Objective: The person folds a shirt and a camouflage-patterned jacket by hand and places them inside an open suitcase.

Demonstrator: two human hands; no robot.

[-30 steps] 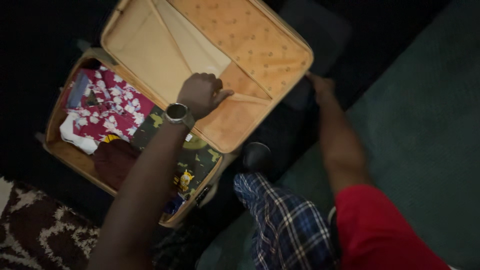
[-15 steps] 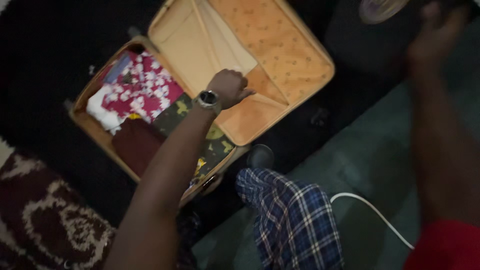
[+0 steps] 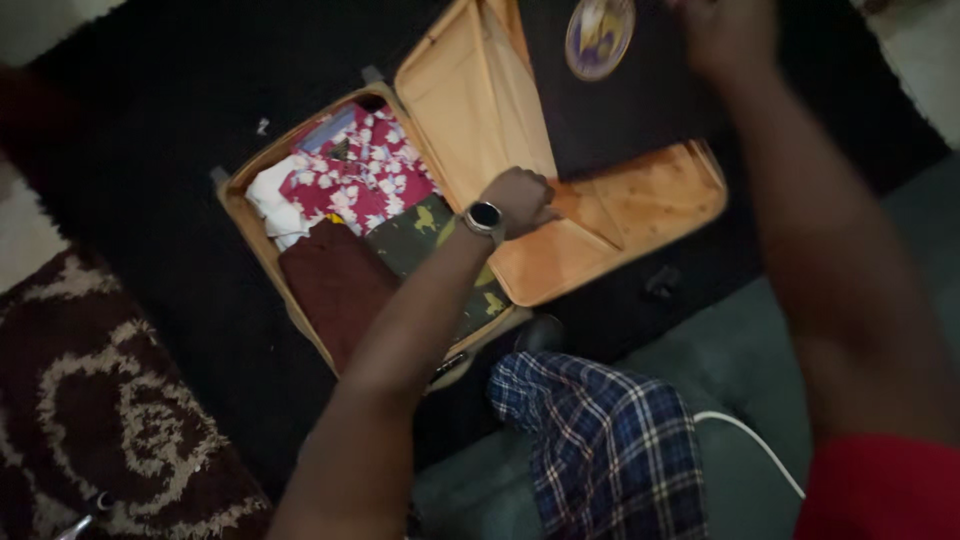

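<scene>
Far left, dark maroon rug with cream looped pattern [image 3: 110, 420] on the floor, black carpet [image 3: 150, 150] beyond it. Next right, open tan hard-shell suitcase [image 3: 262, 240] lying flat on the black carpet, lower half packed: white folded cloth [image 3: 272, 205] at its left edge, red garment with white flower print [image 3: 365, 170] beside that, plain maroon folded garment [image 3: 335, 285] below, dark olive camouflage-print garment [image 3: 425, 235] to the right, partly under the forearm. Orange-tan lined suitcase lid [image 3: 470, 100] standing open, with an elastic strap crossing the lining. Left hand [image 3: 522, 198] with a round dark wristwatch [image 3: 485, 215] on the wrist, curled loosely, fingers pressed on the lid lining just past the hinge line; nothing clearly gripped, cannot tell if a strap is pinched under the fingertips. Right of that, flat black rectangular item with a round pale emblem [image 3: 620, 90] held over the upper part of the lid, covering much of the lining, lower edge touching or just above it, cannot tell which. Right hand [image 3: 728, 38] at the top, closed around the item's upper right edge, fingers partly blurred. Below, blue and white plaid trouser leg [image 3: 600, 450] near bottom centre, small dark round object [image 3: 540, 330] just above it by the suitcase corner. Grey-green mat [image 3: 740, 350] under the leg, thin white cable [image 3: 750, 445] lying across it. Red sleeve [image 3: 880, 490] at the bottom right corner.
</scene>
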